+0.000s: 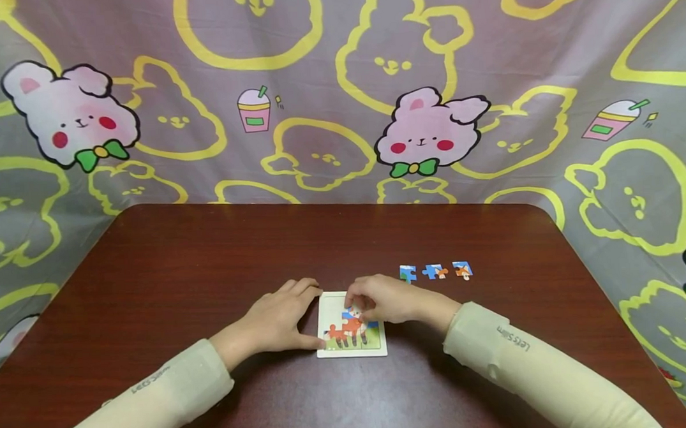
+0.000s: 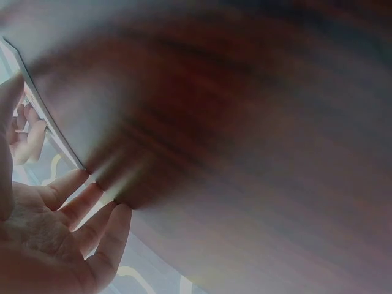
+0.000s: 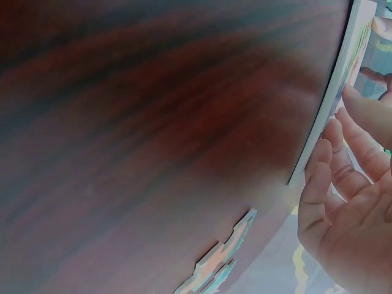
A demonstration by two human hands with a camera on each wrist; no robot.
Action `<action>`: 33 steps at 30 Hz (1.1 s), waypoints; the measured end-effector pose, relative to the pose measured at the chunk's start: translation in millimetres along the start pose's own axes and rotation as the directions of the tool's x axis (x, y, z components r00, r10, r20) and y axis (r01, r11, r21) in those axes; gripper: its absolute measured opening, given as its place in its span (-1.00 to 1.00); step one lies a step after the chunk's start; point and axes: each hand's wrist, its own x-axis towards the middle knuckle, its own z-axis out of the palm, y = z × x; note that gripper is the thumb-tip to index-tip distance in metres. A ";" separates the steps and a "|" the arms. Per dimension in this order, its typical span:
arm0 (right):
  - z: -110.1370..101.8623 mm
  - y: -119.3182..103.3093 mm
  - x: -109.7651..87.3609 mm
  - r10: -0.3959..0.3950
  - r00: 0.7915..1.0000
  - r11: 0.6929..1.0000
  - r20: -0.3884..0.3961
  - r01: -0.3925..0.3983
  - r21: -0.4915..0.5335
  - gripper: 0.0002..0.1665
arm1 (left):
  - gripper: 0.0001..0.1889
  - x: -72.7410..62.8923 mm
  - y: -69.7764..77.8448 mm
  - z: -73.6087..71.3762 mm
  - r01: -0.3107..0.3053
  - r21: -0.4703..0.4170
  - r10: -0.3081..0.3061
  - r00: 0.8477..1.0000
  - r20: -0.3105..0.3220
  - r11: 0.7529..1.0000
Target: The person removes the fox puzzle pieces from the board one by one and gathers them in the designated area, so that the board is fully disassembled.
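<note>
A square jigsaw tray (image 1: 351,353) with a pale rim lies on the table, partly filled with pieces that show an orange animal with dark legs on green grass. My left hand (image 1: 273,319) is spread along its left side, thumb on the lower left corner and fingertips by the upper left corner. Over the tray's upper right part, my right hand (image 1: 389,299) pinches a puzzle piece (image 1: 354,312) with blue and white on it between thumb and curled fingers. The hand hides part of the picture. In the right wrist view its fingertips are right at the tray's edge (image 3: 324,116).
Three loose puzzle pieces lie in a row beyond my right hand: a blue and green one (image 1: 407,273), a blue and orange one (image 1: 434,272) and another (image 1: 462,269). The dark wooden table (image 1: 235,244) ends at a patterned curtain (image 1: 314,81).
</note>
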 end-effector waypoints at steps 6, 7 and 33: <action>1.7 0.6 1.4 0.011 1.000 1.000 0.004 -0.011 0.002 -0.76 | -0.07 0.4 0.5 0.2 0.002 -0.006 -0.002 1.000 0.006 1.000; 1.9 0.7 1.5 0.011 1.000 1.000 0.003 -0.011 0.001 -0.76 | -0.07 0.3 0.7 0.0 0.002 -0.008 -0.002 1.000 0.008 1.000; 2.5 4.8 -0.4 0.001 0.999 0.973 -0.038 0.008 0.231 -0.80 | -0.04 0.3 1.0 -1.0 0.027 -0.005 -0.027 0.999 0.021 1.000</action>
